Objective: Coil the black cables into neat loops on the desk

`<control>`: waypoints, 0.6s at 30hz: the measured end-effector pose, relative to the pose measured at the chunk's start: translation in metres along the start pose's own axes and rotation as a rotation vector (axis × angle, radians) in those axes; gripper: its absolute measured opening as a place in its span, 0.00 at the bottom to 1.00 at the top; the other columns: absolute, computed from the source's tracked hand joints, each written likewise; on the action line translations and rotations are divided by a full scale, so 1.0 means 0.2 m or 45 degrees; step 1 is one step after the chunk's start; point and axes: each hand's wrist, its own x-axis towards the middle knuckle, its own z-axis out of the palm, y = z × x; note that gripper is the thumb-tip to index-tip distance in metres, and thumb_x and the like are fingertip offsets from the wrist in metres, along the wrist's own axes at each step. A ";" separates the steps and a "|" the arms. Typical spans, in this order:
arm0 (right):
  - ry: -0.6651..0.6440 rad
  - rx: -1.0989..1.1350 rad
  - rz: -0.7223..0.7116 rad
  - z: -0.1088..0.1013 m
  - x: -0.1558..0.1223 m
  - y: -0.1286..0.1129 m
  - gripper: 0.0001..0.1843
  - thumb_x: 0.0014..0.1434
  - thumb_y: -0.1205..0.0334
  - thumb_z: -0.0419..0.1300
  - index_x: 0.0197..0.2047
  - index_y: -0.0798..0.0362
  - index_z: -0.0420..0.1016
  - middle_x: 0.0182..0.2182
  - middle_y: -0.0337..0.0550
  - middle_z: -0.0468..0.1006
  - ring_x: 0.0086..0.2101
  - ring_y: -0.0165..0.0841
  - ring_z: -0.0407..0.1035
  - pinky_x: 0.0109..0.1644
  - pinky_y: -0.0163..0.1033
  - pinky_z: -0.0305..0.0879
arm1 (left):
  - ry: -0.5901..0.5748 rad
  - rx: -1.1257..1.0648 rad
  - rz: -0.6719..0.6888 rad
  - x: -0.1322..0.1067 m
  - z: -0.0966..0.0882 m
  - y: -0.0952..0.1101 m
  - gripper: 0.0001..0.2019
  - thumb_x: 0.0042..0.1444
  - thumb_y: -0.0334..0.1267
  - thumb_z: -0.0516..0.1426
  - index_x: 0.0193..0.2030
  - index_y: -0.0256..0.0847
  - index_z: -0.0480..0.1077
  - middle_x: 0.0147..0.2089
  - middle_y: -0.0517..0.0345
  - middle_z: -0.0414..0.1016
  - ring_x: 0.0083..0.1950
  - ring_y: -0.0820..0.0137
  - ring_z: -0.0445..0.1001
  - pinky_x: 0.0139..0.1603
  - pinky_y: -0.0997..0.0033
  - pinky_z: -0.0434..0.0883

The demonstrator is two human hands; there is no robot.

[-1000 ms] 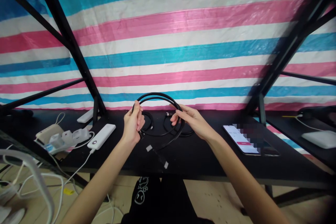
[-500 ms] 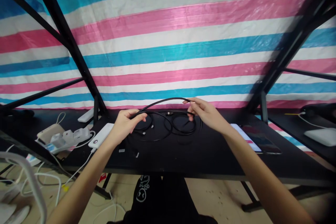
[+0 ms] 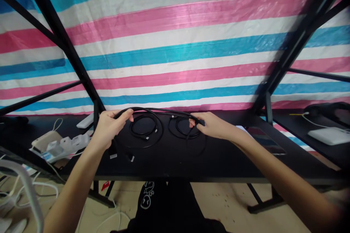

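Note:
A long black cable (image 3: 166,110) runs between my two hands, raised above the black table (image 3: 175,167). My left hand (image 3: 112,123) pinches it with thumb and fingers, and a loop sags to the right of that hand. My right hand (image 3: 206,123) is closed on the cable's other side, with a loose loop hanging below. Two white-tagged ends dangle under my left hand. Behind the held cable, a coiled black cable (image 3: 143,136) with light plug tips lies on the table. Another coiled black cable (image 3: 180,134) lies to its right.
A power strip with white chargers (image 3: 65,143) and a beige power bank (image 3: 45,141) sit at the left. A dark phone (image 3: 266,140) lies to the right, past my right forearm. Black metal struts (image 3: 62,40) stand on both sides before a striped sheet (image 3: 175,54).
My hands have moved farther apart, the left one going left, and the cable span between them is flatter and longer. The view has shifted slightly.

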 end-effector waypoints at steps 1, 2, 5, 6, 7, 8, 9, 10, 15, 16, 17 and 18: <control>0.034 0.007 -0.014 0.00 0.00 0.03 0.09 0.52 0.72 0.49 0.32 0.54 0.69 0.32 0.42 0.76 0.33 0.32 0.69 0.39 0.37 0.60 | -0.014 -0.052 -0.025 -0.01 0.00 0.00 0.16 0.51 0.46 0.60 0.21 0.36 0.68 0.11 0.69 0.48 0.12 0.83 0.45 0.14 0.81 0.43; 0.069 0.020 -0.024 0.01 0.00 0.06 0.09 0.54 0.72 0.49 0.33 0.54 0.69 0.33 0.43 0.76 0.34 0.33 0.69 0.40 0.37 0.61 | -0.024 -0.103 -0.045 -0.01 -0.01 0.01 0.17 0.51 0.47 0.60 0.21 0.36 0.68 0.10 0.69 0.48 0.12 0.84 0.45 0.14 0.82 0.42; 0.111 0.103 -0.019 0.02 0.01 0.11 0.08 0.59 0.66 0.49 0.35 0.54 0.70 0.35 0.44 0.76 0.36 0.33 0.69 0.42 0.38 0.61 | -0.028 -0.230 -0.082 -0.02 -0.01 0.02 0.19 0.51 0.49 0.61 0.21 0.35 0.67 0.09 0.69 0.48 0.11 0.85 0.44 0.13 0.83 0.42; 0.104 0.147 -0.003 0.02 0.01 0.11 0.08 0.60 0.64 0.50 0.36 0.54 0.70 0.35 0.44 0.76 0.37 0.33 0.69 0.42 0.38 0.61 | -0.021 -0.269 -0.091 -0.03 -0.01 0.03 0.19 0.51 0.49 0.61 0.20 0.35 0.67 0.09 0.69 0.48 0.11 0.86 0.44 0.13 0.84 0.43; 0.094 0.192 0.017 0.02 0.01 0.11 0.09 0.61 0.61 0.51 0.39 0.54 0.70 0.34 0.43 0.76 0.37 0.33 0.69 0.43 0.39 0.61 | -0.015 -0.306 -0.102 -0.03 -0.01 0.04 0.20 0.52 0.50 0.60 0.20 0.35 0.67 0.08 0.69 0.48 0.10 0.86 0.43 0.12 0.84 0.43; 0.085 0.240 0.042 0.03 0.01 0.11 0.10 0.61 0.59 0.51 0.41 0.54 0.70 0.33 0.43 0.76 0.37 0.34 0.69 0.43 0.39 0.61 | -0.007 -0.342 -0.116 -0.03 -0.01 0.05 0.20 0.52 0.50 0.60 0.20 0.35 0.66 0.08 0.69 0.48 0.10 0.86 0.43 0.12 0.84 0.43; 0.069 0.287 0.064 0.04 0.01 0.10 0.12 0.61 0.57 0.52 0.44 0.54 0.70 0.32 0.42 0.76 0.36 0.33 0.69 0.42 0.39 0.61 | -0.001 -0.379 -0.129 -0.04 -0.01 0.05 0.20 0.53 0.49 0.60 0.20 0.35 0.66 0.07 0.69 0.48 0.10 0.86 0.43 0.11 0.84 0.43; 0.051 0.334 0.084 0.05 0.00 0.09 0.13 0.61 0.56 0.53 0.44 0.54 0.70 0.31 0.41 0.76 0.35 0.33 0.69 0.41 0.39 0.62 | 0.002 -0.414 -0.139 -0.04 -0.02 0.06 0.20 0.53 0.49 0.59 0.20 0.35 0.66 0.07 0.69 0.47 0.09 0.86 0.43 0.11 0.85 0.43; 0.187 0.662 0.157 0.15 -0.02 0.07 0.14 0.59 0.53 0.54 0.33 0.54 0.73 0.23 0.38 0.71 0.27 0.29 0.67 0.34 0.36 0.65 | -0.015 -0.664 -0.204 -0.04 0.01 0.07 0.22 0.55 0.51 0.57 0.21 0.35 0.64 0.06 0.70 0.48 0.08 0.85 0.43 0.09 0.84 0.44; 0.298 0.750 0.167 0.18 -0.01 0.07 0.13 0.59 0.53 0.55 0.33 0.54 0.72 0.22 0.37 0.70 0.26 0.28 0.67 0.34 0.36 0.67 | -0.035 -0.747 -0.234 -0.05 0.04 0.06 0.22 0.56 0.52 0.56 0.21 0.36 0.63 0.06 0.71 0.47 0.08 0.85 0.43 0.08 0.84 0.44; 0.423 0.842 0.174 0.22 0.00 0.07 0.13 0.58 0.52 0.56 0.33 0.54 0.72 0.22 0.37 0.69 0.26 0.28 0.67 0.35 0.36 0.68 | -0.060 -0.841 -0.268 -0.05 0.07 0.06 0.22 0.58 0.52 0.54 0.21 0.37 0.62 0.06 0.71 0.47 0.07 0.84 0.42 0.08 0.83 0.44; 0.554 0.940 0.181 0.27 0.01 0.06 0.13 0.57 0.52 0.57 0.33 0.54 0.71 0.22 0.36 0.69 0.27 0.28 0.68 0.35 0.37 0.69 | -0.089 -0.935 -0.301 -0.06 0.11 0.06 0.22 0.60 0.52 0.52 0.21 0.37 0.61 0.06 0.71 0.46 0.07 0.83 0.42 0.08 0.82 0.43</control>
